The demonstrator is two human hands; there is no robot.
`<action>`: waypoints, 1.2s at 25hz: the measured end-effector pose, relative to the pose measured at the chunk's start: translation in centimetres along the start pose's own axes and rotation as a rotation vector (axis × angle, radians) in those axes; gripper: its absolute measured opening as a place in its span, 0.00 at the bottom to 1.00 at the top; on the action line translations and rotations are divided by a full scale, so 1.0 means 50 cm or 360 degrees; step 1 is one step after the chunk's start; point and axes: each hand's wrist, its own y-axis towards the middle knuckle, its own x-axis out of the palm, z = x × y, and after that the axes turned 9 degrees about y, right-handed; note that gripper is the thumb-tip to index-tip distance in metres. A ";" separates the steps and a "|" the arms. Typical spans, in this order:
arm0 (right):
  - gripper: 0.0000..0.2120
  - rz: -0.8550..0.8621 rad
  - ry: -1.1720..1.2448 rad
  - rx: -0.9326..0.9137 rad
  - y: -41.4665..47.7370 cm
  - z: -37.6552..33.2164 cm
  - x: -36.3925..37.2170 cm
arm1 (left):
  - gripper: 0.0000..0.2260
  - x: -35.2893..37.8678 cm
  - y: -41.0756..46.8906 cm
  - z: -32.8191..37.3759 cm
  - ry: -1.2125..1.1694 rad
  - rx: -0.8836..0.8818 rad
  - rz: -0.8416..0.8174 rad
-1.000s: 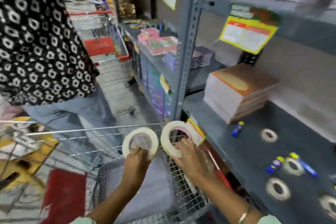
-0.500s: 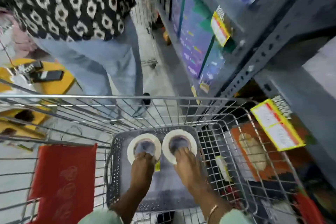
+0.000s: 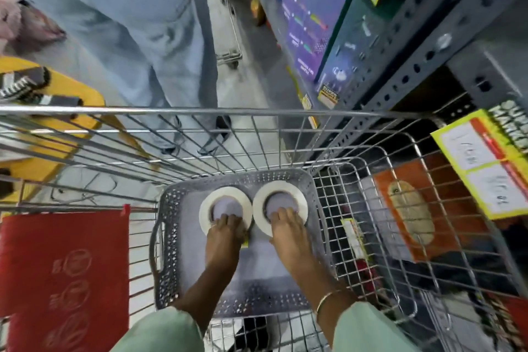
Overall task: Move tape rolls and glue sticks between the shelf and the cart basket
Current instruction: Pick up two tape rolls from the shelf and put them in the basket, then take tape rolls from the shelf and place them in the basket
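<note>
Pinching one white tape roll each, the left hand (image 3: 225,233) and right hand (image 3: 288,234) lower both into the grey basket (image 3: 168,237); touching rims could snag on release.

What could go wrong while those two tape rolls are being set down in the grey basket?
The left hand and right hand each hold a tape roll with edges nearly touching; letting go unevenly might knock one askew. The grey basket sits in a wire cart by the shelf upright, so lifting the arms might clip it.
</note>
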 end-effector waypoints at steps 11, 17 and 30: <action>0.09 0.1023 0.0931 0.0250 -0.209 0.059 -0.516 | 0.22 -0.355 -0.121 0.334 -0.0898 0.0293 0.0498; 0.11 0.1468 0.0801 0.0757 -0.535 0.266 -0.750 | 0.20 -0.484 -0.284 0.638 -0.1000 0.1314 0.0329; 0.31 0.0751 0.0536 0.1595 -0.808 0.429 -0.624 | 0.22 -0.406 -0.439 0.807 0.0244 0.1663 0.0124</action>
